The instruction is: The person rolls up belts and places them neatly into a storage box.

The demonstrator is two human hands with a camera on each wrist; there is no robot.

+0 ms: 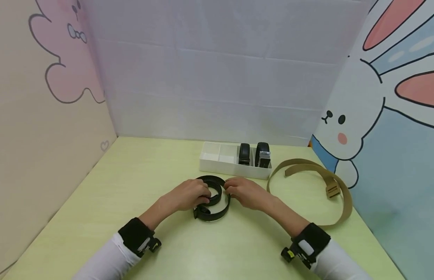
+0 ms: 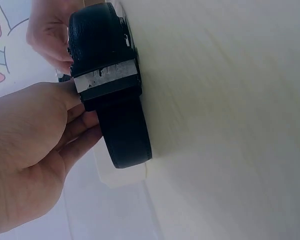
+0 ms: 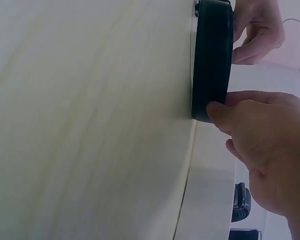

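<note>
A black leather belt (image 1: 214, 216) stands on its edge on the table, wound into a loose coil with a smaller ring inside a wider loop. My left hand (image 1: 190, 193) grips the inner ring from the left, its fingertips inside the coil. On the other side, my right hand (image 1: 246, 191) pinches the outer loop; in the right wrist view the thumb (image 3: 221, 114) presses the outer face of the strap (image 3: 210, 60). The left wrist view shows the belt's silver-and-black buckle (image 2: 109, 77) near the left fingers, with part of that hand hidden behind the strap.
Behind the hands stands a white divided box (image 1: 234, 168) with two rolled black belts, one (image 1: 244, 154) beside the other (image 1: 262, 155), in its right compartments. To the right lies a loosely looped tan webbing belt (image 1: 347, 202) with a tan buckle (image 1: 332, 189). Printed walls border the table.
</note>
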